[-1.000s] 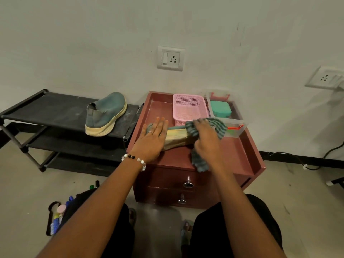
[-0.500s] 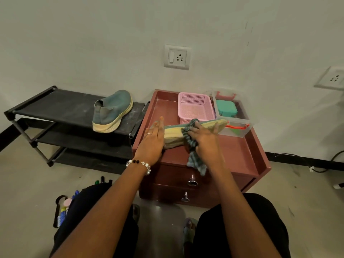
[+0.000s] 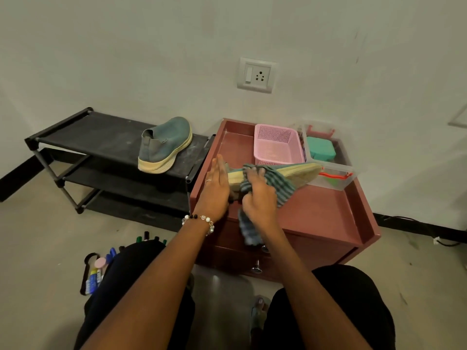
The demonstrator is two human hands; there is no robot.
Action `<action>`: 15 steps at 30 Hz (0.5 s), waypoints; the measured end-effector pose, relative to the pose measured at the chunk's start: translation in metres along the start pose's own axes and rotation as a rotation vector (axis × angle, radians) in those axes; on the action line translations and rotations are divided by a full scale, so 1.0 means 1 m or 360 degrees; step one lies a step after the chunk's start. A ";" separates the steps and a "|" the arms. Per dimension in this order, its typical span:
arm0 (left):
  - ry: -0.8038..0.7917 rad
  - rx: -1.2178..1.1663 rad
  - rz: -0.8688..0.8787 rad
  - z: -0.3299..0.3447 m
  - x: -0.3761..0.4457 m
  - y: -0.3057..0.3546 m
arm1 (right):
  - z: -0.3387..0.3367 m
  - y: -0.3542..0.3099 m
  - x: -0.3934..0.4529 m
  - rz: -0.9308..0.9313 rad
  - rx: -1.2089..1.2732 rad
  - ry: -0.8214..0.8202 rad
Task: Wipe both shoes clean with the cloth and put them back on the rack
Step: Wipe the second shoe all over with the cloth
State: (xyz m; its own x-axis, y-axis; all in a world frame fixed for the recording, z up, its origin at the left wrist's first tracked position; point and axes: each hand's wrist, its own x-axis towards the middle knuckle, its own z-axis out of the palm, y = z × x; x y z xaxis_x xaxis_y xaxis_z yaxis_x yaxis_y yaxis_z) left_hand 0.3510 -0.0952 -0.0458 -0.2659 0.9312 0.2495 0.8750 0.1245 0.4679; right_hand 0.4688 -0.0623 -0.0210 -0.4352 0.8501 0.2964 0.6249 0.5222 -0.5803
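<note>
At the centre of the frame the right hand (image 3: pixel 259 195) clutches a striped cloth (image 3: pixel 275 181), fingers curled into it and pressing it against the pale sole of a shoe (image 3: pixel 298 171) that lies on its side on the top of a red cabinet (image 3: pixel 326 213). One end of the cloth drapes over the sole toward the right; the other hangs down below the wrist in front of the cabinet's drawers. Just left of it, the left hand (image 3: pixel 214 190) is flat, fingers straight and together, steadying the heel end of the shoe; a ring shows on one finger and a bead bracelet (image 3: pixel 199 219) circles the wrist. The shoe's toe points right, reaching a clear bin (image 3: pixel 336 180) at the back of the cabinet top. A pink basket (image 3: pixel 276 144) stands just behind the shoe, beside the bin, which holds a teal box (image 3: pixel 322 150). To the left, a second shoe (image 3: pixel 164 145) sits upright on the top shelf of a black rack (image 3: pixel 101 137), near its right end. At lower left, markers (image 3: pixel 97 271) lie on the floor beside the person's knee. A wall socket (image 3: pixel 255 75) is mounted above the cabinet.
</note>
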 end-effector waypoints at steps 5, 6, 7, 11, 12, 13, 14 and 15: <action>0.0080 -0.0293 -0.0029 0.001 -0.003 -0.003 | 0.000 -0.002 0.002 -0.0413 0.0334 -0.0256; 0.0127 -0.0328 0.0008 0.001 -0.004 -0.004 | -0.002 0.003 0.004 -0.0501 0.0292 -0.0268; 0.0145 -0.0326 0.0036 0.002 -0.005 -0.005 | -0.005 0.011 0.008 -0.0579 0.0218 -0.0255; 0.0114 -0.0307 -0.0030 0.004 -0.001 -0.009 | -0.031 0.044 0.019 -0.0387 -0.0237 -0.0081; 0.0113 -0.0304 -0.0054 0.004 -0.001 -0.010 | -0.036 0.049 0.019 -0.0331 -0.0400 0.0006; 0.0108 -0.0312 -0.0071 0.005 0.001 -0.010 | -0.038 0.051 0.017 -0.0300 -0.0553 0.0091; 0.0095 -0.0330 -0.0079 0.005 0.001 -0.010 | -0.036 0.053 0.016 -0.0277 -0.0679 0.0156; 0.0085 -0.0352 -0.0082 0.005 0.002 -0.010 | -0.031 0.051 0.015 -0.0241 -0.0760 0.0229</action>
State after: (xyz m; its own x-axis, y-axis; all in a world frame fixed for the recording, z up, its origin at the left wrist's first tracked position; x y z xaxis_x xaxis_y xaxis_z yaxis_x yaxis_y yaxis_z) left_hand 0.3435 -0.0931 -0.0547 -0.3343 0.9052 0.2624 0.7513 0.0879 0.6540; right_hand 0.5144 -0.0202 -0.0227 -0.4711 0.7458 0.4710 0.8025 0.5841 -0.1221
